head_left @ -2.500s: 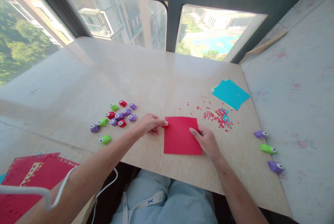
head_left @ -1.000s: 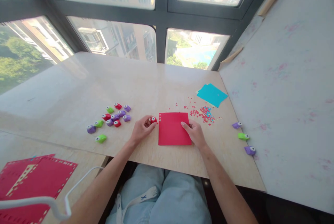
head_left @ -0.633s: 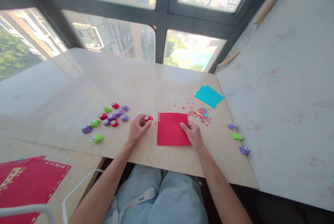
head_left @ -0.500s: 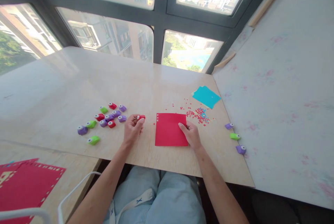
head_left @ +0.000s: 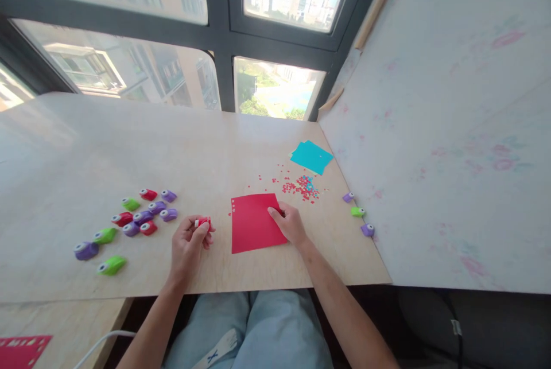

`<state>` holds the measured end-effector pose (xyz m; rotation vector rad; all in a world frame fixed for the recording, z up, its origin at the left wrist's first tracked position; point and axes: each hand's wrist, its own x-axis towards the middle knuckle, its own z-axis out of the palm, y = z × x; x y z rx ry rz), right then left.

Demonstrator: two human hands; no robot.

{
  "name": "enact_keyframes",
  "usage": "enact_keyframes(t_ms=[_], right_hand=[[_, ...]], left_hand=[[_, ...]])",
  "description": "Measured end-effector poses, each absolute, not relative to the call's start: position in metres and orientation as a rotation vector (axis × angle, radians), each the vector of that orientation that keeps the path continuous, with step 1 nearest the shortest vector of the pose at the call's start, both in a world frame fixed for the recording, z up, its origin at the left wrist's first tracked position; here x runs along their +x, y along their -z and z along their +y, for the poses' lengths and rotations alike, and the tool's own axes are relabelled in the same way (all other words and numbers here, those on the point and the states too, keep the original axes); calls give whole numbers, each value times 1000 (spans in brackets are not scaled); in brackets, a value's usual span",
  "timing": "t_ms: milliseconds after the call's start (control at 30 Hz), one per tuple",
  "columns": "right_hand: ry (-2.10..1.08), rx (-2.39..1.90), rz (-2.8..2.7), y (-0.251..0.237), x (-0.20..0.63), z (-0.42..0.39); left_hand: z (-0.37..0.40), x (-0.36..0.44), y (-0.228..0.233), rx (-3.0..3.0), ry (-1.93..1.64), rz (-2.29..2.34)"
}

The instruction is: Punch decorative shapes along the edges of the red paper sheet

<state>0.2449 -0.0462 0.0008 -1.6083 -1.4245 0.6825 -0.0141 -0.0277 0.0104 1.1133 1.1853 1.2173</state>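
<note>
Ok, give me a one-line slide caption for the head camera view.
Left hand holds a small red punch; right hand presses the red paper sheet flat on the table.

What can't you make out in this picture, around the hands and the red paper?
Head view only:
- Punch: mostly hidden by the left hand; its shape die is unreadable.
- Holes along the red paper: too small to tell their shape.
- Confetti: too small.
- Right hand hides the paper's edge.

A pale wooden table [head_left: 129, 145] stands against dark-framed windows [head_left: 219, 36]; daylight enters through the panes, which show buildings, trees and blue sky. To the right, a whitish wall [head_left: 451, 128] with faint pink stains meets the table edge.
</note>
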Motion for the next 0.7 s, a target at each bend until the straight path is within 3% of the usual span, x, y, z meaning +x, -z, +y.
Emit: enact_keyframes(t_ms=[300, 700], right_hand=[[-662, -1577, -1442, 0, 243, -45], [-720, -1506, -1432, -4, 243, -48]], left_hand=[[-37, 5, -17, 1222, -1135, 1331], [-59, 89, -47, 1758, -930, 1144]])
